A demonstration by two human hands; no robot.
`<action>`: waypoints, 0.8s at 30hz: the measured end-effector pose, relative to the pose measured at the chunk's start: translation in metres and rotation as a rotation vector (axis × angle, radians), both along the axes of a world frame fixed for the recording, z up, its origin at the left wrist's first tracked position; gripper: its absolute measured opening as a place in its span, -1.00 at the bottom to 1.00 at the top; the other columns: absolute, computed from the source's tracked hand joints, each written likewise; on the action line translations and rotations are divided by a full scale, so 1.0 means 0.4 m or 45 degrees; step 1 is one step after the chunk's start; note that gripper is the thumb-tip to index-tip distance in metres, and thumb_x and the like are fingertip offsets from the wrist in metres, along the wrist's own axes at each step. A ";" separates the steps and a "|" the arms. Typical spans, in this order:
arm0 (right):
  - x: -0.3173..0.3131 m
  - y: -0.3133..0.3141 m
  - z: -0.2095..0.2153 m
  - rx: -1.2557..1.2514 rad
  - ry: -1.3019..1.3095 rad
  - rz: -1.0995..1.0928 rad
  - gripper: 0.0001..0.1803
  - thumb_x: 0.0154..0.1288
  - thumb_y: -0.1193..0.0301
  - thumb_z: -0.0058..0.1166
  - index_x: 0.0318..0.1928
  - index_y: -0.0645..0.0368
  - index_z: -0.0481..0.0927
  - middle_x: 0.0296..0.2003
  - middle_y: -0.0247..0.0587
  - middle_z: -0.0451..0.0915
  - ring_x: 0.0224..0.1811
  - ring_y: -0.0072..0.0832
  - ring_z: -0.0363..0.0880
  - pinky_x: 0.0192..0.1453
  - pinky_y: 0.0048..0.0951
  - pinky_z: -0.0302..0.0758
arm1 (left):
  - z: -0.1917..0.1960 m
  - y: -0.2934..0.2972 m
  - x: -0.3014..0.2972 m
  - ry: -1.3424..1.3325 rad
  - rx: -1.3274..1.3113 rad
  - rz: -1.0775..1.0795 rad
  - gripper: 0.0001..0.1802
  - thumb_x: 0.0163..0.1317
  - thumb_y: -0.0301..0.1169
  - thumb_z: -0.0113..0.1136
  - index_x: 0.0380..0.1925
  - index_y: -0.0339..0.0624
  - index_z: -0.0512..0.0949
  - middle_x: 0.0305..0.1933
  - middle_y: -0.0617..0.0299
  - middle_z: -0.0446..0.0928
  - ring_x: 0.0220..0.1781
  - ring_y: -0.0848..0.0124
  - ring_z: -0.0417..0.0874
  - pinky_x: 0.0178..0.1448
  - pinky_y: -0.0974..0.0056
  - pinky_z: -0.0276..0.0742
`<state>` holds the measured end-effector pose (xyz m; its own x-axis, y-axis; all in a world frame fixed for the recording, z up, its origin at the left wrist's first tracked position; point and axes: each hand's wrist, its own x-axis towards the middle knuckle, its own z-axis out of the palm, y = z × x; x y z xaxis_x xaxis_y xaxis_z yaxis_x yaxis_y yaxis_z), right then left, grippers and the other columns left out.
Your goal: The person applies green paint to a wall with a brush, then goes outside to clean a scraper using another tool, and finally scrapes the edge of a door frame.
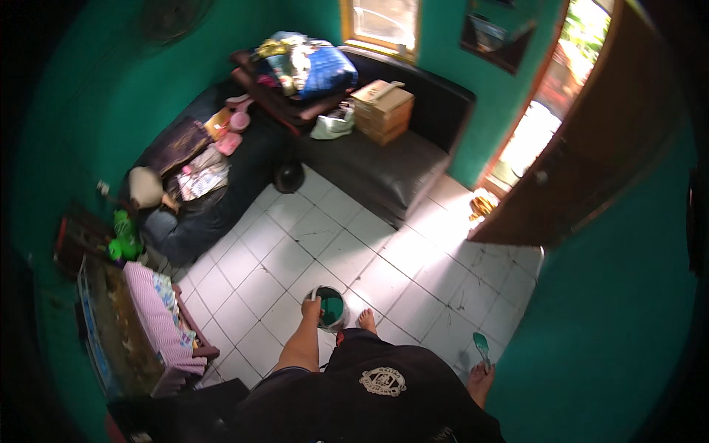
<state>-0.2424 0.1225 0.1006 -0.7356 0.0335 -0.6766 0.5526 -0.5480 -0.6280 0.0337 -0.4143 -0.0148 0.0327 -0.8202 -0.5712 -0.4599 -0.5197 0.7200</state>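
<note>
The left hand (312,306) is closed round the handle (314,292) of a bucket (340,326) of green paint (331,307), above the tiled floor (251,303); the right hand (480,378) grips a green-tipped tool (481,345), perhaps a brush.

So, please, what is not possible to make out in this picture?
All in the head view:
- Depth of the green liquid: its surface hides what lies below.
- Left hand's exact grip on the bucket: too small, blurred.
- Right hand's finger positions on the brush: too small.
- Second foot: hidden, probably under the shirt.
- Inside of the box: hidden by its top and sides.
</note>
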 end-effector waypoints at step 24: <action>-0.598 -1.242 0.240 -0.459 0.202 1.780 -0.56 0.46 0.15 -0.10 0.20 0.11 0.44 -0.12 -0.18 0.65 -0.15 -0.39 0.62 -0.07 -0.36 0.53 | 0.065 0.382 0.196 -0.161 0.198 1.301 -0.45 0.08 -0.19 0.20 -0.04 -0.44 0.53 -0.26 -0.13 0.62 -0.38 0.08 0.70 -0.39 0.08 0.61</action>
